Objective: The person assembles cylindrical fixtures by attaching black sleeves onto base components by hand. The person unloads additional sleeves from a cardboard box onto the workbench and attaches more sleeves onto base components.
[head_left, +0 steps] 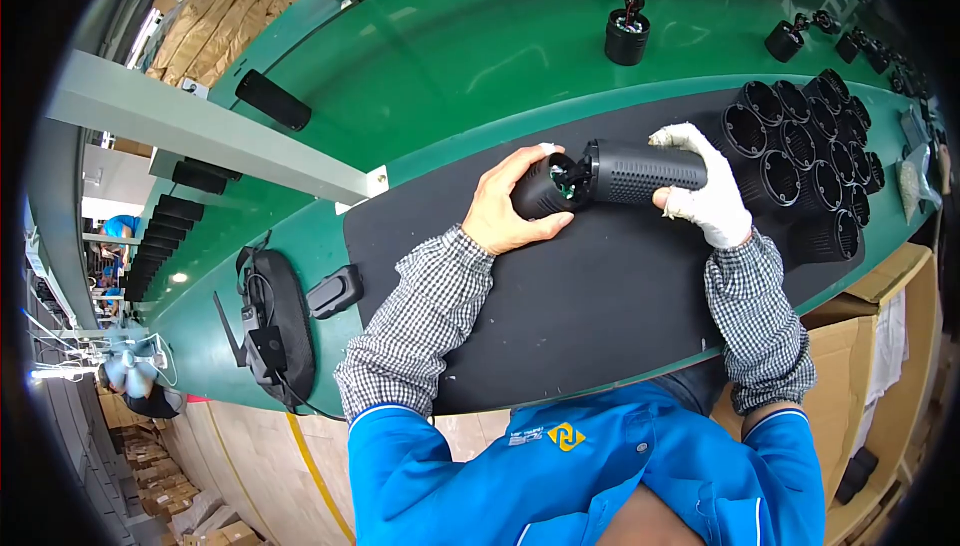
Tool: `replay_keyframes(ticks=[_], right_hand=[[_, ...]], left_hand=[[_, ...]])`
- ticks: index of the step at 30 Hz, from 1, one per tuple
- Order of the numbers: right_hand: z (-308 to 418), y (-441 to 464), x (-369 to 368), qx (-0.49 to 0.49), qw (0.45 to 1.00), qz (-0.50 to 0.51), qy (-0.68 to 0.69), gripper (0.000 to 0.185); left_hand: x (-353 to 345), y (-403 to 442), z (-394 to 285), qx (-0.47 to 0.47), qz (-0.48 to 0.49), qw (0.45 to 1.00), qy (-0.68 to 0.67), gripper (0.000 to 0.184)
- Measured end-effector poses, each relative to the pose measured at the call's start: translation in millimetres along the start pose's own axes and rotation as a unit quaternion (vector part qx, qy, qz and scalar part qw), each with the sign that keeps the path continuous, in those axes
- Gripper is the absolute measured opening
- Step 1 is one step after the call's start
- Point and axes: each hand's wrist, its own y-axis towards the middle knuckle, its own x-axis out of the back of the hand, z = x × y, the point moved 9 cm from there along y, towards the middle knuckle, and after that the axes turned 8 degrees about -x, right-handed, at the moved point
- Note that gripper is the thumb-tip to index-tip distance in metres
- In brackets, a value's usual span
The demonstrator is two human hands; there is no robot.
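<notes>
Over the black mat, my left hand is closed round a short black cylinder whose open end shows a bit of green board. My right hand, in a white glove with bare fingertips showing, grips a longer black perforated cylinder. Both cylinders lie nearly in line, their ends meeting or almost meeting between my hands; dark parts at the joint are too small to tell apart.
Several open black cylinders are grouped at the right. Beyond the mat, a black unit with wires stands on the green surface. At left are a black case, a radio and a metal post.
</notes>
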Motion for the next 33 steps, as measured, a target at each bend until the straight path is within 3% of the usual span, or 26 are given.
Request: replay_keyframes(ticks=[21,24,29,33], right_hand=[[4,-2,-2,-0.005,1.0,-0.016,-0.012,0.053],[10,0,6,0.073,0.996,-0.048,-0.033,0.053],[2,-1,-7,-0.002,1.0,-0.009,-0.021,0.057],[3,1,-7,0.026,0.999,-0.001,-0.039,0.056]], left_hand=[[-14,5,-14,-0.024,0.065,0.99,0.125,0.078],[-13,5,-14,-0.027,0.059,0.99,0.124,0.078],[-13,5,-10,-0.019,0.059,0.992,0.11,0.077],[-13,4,-12,-0.027,0.056,0.991,0.118,0.076]])
